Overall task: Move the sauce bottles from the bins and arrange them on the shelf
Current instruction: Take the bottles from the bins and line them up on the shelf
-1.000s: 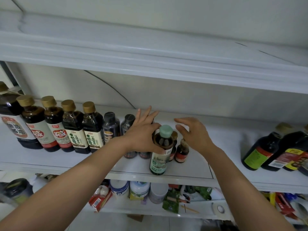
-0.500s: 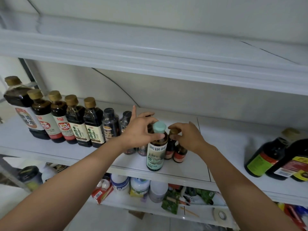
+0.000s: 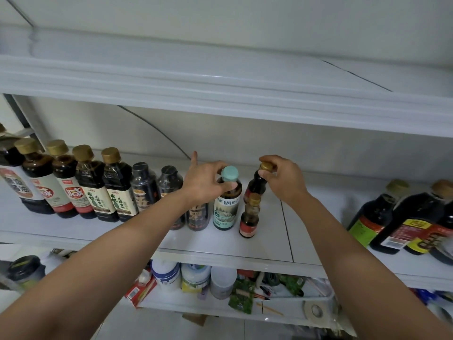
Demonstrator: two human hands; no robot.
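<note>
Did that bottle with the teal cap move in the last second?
Yes. The teal-capped bottle went back from the front edge of the shelf, gripped by the left hand.

Pale wall (image 3: 245,143), curved dark cable (image 3: 157,129), pale floor tiles (image 3: 147,326)

- Shelf (image 3: 220,244): white.
- Tall bottle (image 3: 223,209): teal cap, pale green-and-white label.
- Back small bottle (image 3: 256,185): gold cap, dark brown, red label.
- Front small bottle (image 3: 248,218): gold cap, brown, red label.
- Left row (image 3: 89,182): gold caps, red-and-white or cream labels.
- Right bottles (image 3: 362,224): green, yellow, red labels.
</note>
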